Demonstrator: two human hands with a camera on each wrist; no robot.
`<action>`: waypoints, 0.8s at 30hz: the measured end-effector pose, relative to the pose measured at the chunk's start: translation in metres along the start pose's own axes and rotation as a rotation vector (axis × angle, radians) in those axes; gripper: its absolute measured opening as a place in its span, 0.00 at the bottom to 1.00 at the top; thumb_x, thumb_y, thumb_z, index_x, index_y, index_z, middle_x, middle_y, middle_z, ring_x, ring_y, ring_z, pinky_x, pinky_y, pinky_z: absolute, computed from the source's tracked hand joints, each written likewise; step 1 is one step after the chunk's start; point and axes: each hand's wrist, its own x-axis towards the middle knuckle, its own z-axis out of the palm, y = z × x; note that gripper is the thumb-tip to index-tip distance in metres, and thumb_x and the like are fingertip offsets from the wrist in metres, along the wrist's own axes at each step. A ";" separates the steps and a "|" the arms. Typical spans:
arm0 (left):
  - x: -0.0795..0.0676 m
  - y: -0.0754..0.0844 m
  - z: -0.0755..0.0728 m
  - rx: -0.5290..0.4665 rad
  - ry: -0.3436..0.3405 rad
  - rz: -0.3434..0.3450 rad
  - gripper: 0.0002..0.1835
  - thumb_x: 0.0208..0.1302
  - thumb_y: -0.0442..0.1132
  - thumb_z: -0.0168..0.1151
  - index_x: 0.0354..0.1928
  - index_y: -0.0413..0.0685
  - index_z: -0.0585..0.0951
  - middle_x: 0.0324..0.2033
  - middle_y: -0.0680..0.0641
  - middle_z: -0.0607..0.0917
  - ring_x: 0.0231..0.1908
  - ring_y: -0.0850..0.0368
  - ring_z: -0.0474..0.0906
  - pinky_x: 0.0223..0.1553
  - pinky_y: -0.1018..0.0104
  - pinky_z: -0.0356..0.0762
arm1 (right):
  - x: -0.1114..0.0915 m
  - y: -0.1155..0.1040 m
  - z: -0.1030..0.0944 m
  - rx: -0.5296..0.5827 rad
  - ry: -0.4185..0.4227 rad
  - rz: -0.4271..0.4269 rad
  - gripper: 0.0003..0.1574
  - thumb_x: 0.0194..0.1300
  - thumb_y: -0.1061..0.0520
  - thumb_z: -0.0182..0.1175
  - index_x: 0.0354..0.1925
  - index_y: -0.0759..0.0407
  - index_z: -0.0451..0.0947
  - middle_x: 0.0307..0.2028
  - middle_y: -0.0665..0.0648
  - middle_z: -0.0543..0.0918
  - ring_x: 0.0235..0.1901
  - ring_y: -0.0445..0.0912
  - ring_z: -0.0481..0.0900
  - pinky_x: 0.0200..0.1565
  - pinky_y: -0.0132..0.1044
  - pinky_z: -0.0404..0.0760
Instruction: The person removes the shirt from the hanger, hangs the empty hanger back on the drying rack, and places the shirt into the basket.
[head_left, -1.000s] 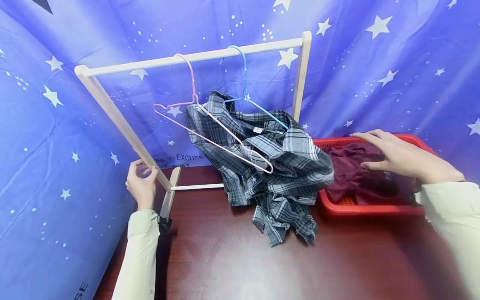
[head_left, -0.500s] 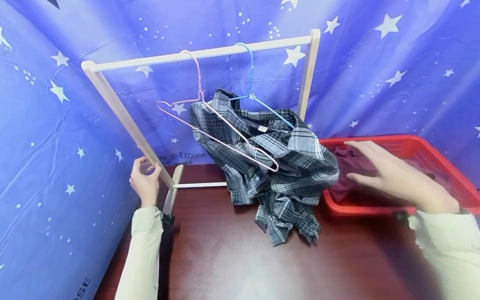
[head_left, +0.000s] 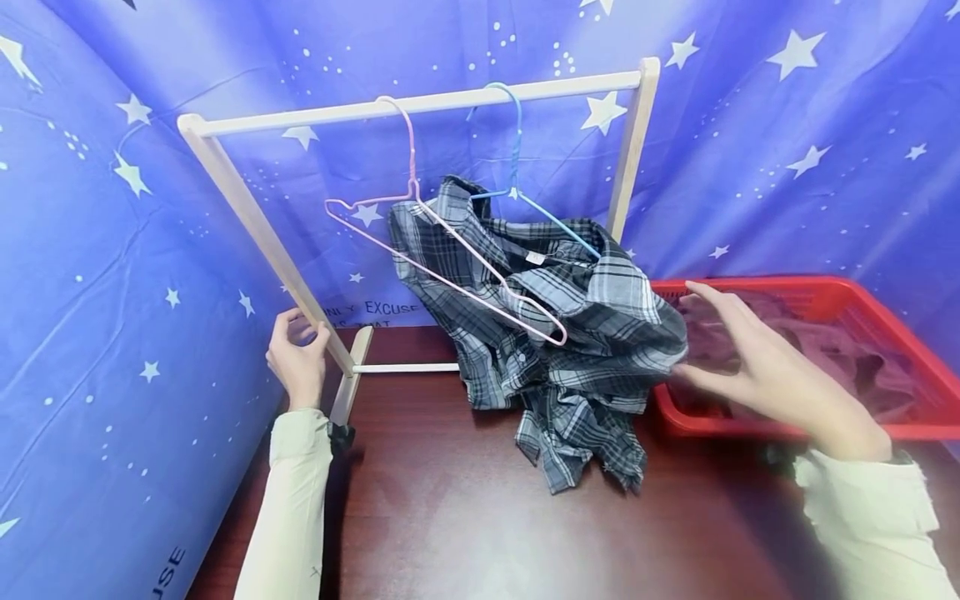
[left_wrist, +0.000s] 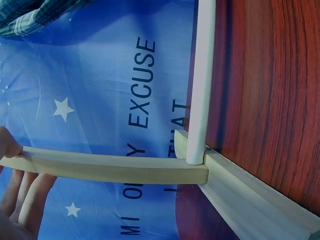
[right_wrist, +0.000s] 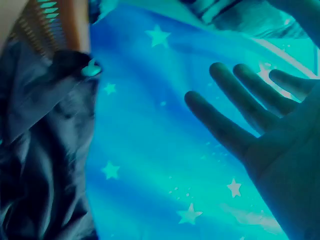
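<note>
My left hand [head_left: 302, 358] grips the left post [head_left: 281, 258] of a wooden clothes rack low down; in the left wrist view the thumb and fingers [left_wrist: 35, 202] pinch that post from both sides. A grey plaid shirt [head_left: 622, 333] hangs crookedly on a blue hanger [head_left: 514, 158], partly off it. In front of the shirt a bare pink hanger [head_left: 465, 292] hangs from the same rail [head_left: 300, 122]. My right hand [head_left: 780, 375], fingers spread and holding nothing, is beside the shirt's right side, over the basket's near-left part. Whether its thumb touches the shirt I cannot tell.
A red basket [head_left: 795, 432] with dark maroon cloth [head_left: 847, 358] in it stands to the right of the rack. The rack stands on a dark red-brown table [head_left: 480, 525]. A blue star-printed curtain [head_left: 825, 208] hangs behind and at the left.
My right hand has moved left from over the basket toward the shirt, with its fingers spread. My left hand stays on the post. The whole head view has shifted slightly.
</note>
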 end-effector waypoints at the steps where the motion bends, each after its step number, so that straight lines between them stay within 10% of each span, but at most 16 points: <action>1: 0.000 0.000 0.001 -0.002 0.000 0.003 0.17 0.55 0.35 0.69 0.48 0.46 0.82 0.42 0.43 0.89 0.40 0.49 0.88 0.56 0.55 0.74 | 0.001 -0.003 0.000 -0.002 0.018 -0.013 0.67 0.50 0.57 0.78 0.78 0.42 0.48 0.66 0.57 0.69 0.59 0.48 0.73 0.55 0.14 0.65; 15: 0.001 0.000 0.001 0.009 -0.002 -0.007 0.17 0.55 0.35 0.69 0.48 0.46 0.82 0.42 0.44 0.89 0.40 0.46 0.87 0.55 0.56 0.75 | 0.044 -0.052 -0.007 -0.116 0.135 -0.185 0.67 0.49 0.57 0.78 0.78 0.43 0.50 0.67 0.56 0.70 0.58 0.53 0.75 0.57 0.21 0.66; 24: 0.000 0.000 0.002 0.005 0.002 0.003 0.17 0.55 0.36 0.69 0.48 0.46 0.82 0.42 0.45 0.89 0.40 0.46 0.87 0.54 0.56 0.76 | 0.067 -0.070 0.004 -0.088 0.147 -0.239 0.62 0.50 0.63 0.76 0.76 0.50 0.54 0.64 0.62 0.72 0.50 0.58 0.80 0.51 0.59 0.78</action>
